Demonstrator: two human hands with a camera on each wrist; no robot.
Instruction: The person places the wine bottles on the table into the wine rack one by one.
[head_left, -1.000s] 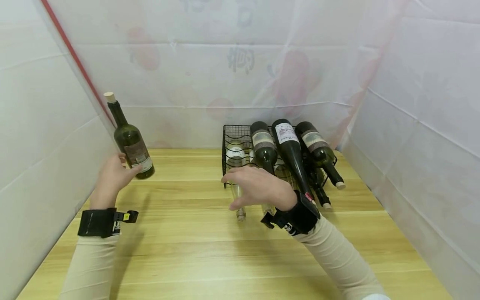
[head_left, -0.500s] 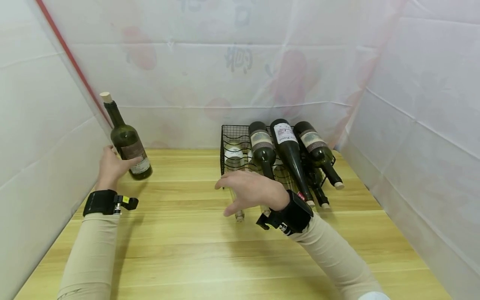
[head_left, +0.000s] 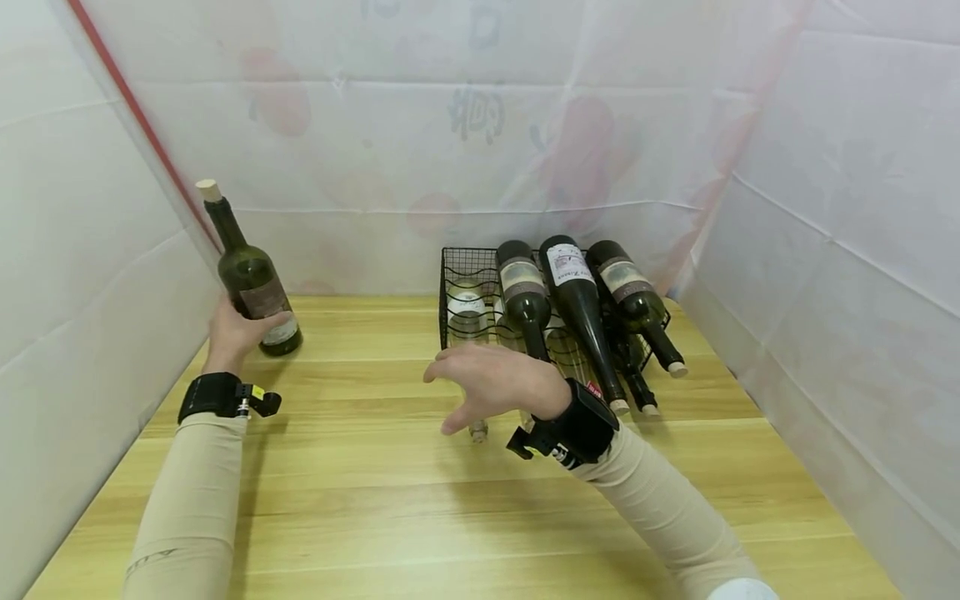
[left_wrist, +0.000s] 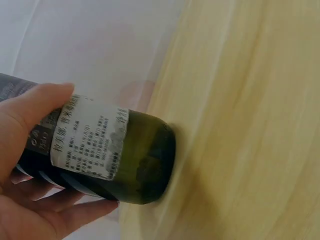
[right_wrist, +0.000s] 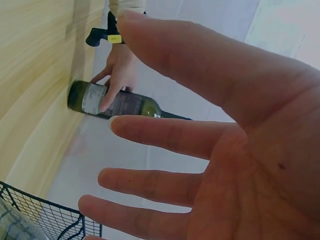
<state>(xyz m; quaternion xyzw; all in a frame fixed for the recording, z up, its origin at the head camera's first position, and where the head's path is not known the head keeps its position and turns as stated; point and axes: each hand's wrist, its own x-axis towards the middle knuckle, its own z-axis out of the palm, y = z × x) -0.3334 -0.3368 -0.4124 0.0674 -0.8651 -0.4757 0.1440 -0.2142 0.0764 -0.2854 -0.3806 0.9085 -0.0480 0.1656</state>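
Note:
A dark green wine bottle (head_left: 253,287) with a cork in its neck stands on the table at the back left. My left hand (head_left: 236,335) grips its lower half, thumb across the front and fingers round the far side. In the left wrist view a white printed label (left_wrist: 90,135) shows between the thumb and the bottle's base. My right hand (head_left: 498,379) hovers with spread fingers over the front of a black wire rack (head_left: 442,292). Nothing lies in its palm in the right wrist view. Below it, a clear bottle (head_left: 467,317) is partly hidden.
Several more bottles lie in the rack with their necks toward me, among them a dark bottle with a white label (head_left: 573,279) and a corked green bottle (head_left: 633,292) at the right. White sheeting (head_left: 360,167) walls the wooden table (head_left: 360,500) at the back and both sides.
My left hand has moved forward along the bottle, its thumb now farther across the label. My right hand has drifted slightly left. The bottles in the rack stay put.

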